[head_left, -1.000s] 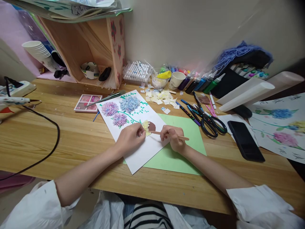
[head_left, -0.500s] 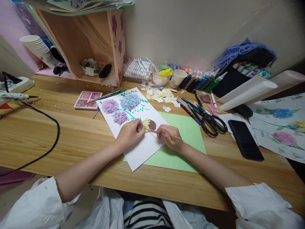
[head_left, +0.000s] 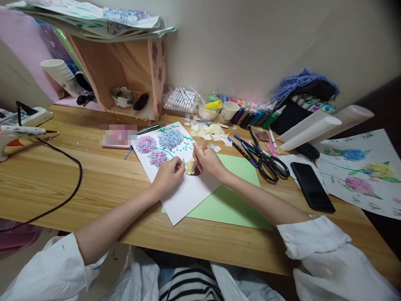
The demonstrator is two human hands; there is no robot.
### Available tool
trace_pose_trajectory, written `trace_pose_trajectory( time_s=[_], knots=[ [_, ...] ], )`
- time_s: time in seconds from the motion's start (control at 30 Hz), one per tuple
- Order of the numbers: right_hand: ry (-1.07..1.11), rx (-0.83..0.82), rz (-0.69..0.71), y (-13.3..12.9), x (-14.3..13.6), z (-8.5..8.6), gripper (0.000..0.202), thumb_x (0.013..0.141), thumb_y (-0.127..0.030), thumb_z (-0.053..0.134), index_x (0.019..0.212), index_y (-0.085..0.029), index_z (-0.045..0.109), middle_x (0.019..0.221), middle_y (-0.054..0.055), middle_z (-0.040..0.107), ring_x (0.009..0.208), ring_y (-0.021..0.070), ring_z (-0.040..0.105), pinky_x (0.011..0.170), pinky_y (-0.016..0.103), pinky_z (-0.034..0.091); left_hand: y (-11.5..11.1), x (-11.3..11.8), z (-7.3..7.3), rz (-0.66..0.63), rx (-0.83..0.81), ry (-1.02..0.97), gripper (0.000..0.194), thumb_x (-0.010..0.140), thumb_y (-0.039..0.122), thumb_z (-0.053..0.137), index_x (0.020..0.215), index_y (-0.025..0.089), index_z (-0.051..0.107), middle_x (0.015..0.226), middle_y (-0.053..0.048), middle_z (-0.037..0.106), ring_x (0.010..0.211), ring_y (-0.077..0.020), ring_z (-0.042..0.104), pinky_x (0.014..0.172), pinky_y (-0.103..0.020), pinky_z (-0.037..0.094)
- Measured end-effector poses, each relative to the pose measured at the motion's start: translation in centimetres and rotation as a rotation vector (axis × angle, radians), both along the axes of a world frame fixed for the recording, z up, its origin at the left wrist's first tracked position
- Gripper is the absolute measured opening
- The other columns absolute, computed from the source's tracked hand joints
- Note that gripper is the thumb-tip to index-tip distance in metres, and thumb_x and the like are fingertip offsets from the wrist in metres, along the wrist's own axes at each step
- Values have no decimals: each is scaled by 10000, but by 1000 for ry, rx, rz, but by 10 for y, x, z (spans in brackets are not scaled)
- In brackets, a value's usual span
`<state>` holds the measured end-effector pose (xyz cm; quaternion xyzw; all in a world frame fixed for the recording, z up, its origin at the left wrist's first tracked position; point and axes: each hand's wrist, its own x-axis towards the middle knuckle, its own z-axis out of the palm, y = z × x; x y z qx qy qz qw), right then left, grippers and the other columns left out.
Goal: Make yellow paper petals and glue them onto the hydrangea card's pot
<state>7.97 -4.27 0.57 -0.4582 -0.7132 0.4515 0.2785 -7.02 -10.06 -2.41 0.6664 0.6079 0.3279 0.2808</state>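
On the table lies a white sheet [head_left: 180,200] with blue and pink-purple paper flowers [head_left: 171,139] and green stems, partly over a green sheet [head_left: 241,209]. Pale yellow petals [head_left: 189,167] cover the left part of a brown patch [head_left: 196,171]. My left hand [head_left: 169,175] rests at the left of these petals, thumb and fingertips pinched; whatever they hold is hidden. Closed round a thin wooden stick [head_left: 204,145], my right hand [head_left: 208,162] is over the right side of the brown patch. The stick's lower end is mostly covered by the fingers.
Yellow paper scraps [head_left: 213,131] lie behind the sheet. To the right are black scissors [head_left: 271,165], pens [head_left: 244,152] and a phone [head_left: 312,187]. A glue gun [head_left: 21,133] with a black cord stands left. Bottles [head_left: 257,115] and a paper cup [head_left: 229,112] line the back.
My right hand has moved left and up over the brown patch, and the stick has swung from nearly flat to steeply tilted. My left hand has shifted slightly left. The camera view has shifted.
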Motion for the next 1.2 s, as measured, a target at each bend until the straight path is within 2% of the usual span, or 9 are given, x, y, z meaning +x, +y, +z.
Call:
trace_pose_trajectory(
  time_s=[0.13,0.23,0.37,0.43,0.57,0.7,1.0,1.13,1.2],
  knots=[
    [190,89,16,-14,24,-1,520,927,-517,304,544,-194,443,374,-46,417,389,95,432,501,235,377,0,-1,0,10,-5,-14,190,855,285,403,701,188,458,616,22,521,590,-131,480,579,-252,316],
    [210,298,-71,-13,45,0,429,940,-452,334,639,-196,501,545,-12,520,510,116,482,558,254,395,0,-1,1,9,-20,-22,183,848,278,402,699,188,460,623,23,518,593,-131,481,576,-252,312],
    [-18,626,-105,29,62,-7,239,939,-331,379,890,-209,579,894,60,607,859,194,557,763,314,415,0,-2,0,14,-37,-30,195,848,279,399,677,192,433,603,32,490,583,-128,462,571,-253,306],
    [-152,680,-49,56,64,-16,226,931,-263,367,922,-195,582,956,90,589,868,210,550,753,327,414,0,-2,0,16,-40,-40,196,850,282,397,677,193,427,604,35,484,586,-127,457,571,-252,307],
    [-259,694,32,93,56,-35,98,835,-203,498,834,-179,593,921,91,582,842,215,544,723,313,412,0,-4,-1,10,-41,-57,196,852,283,394,680,195,425,602,39,472,587,-125,448,573,-250,310],
    [-249,701,3,103,41,-43,55,740,-134,537,731,-181,564,754,58,560,756,213,512,691,312,387,0,-4,0,-6,-39,-56,190,848,271,393,683,192,444,597,39,466,580,-123,443,568,-251,306],
    [-83,557,-166,85,40,-20,37,715,-190,510,714,-190,473,725,19,564,668,161,518,629,275,398,0,-5,3,-44,-6,-102,189,846,273,409,688,187,464,605,30,484,584,-123,450,567,-247,319],
    [231,50,38,40,45,-2,166,723,-297,607,754,-182,493,733,1,587,693,140,561,644,255,424,0,-6,8,-46,46,-156,241,879,349,394,834,181,562,730,-3,578,659,-134,504,611,-249,362],
    [249,-65,115,18,47,4,180,713,-294,647,758,-173,521,770,5,596,706,127,561,656,250,421,-1,-5,10,-75,45,-179,282,883,389,400,947,185,584,804,-18,618,710,-141,539,630,-247,382]
  ],
)
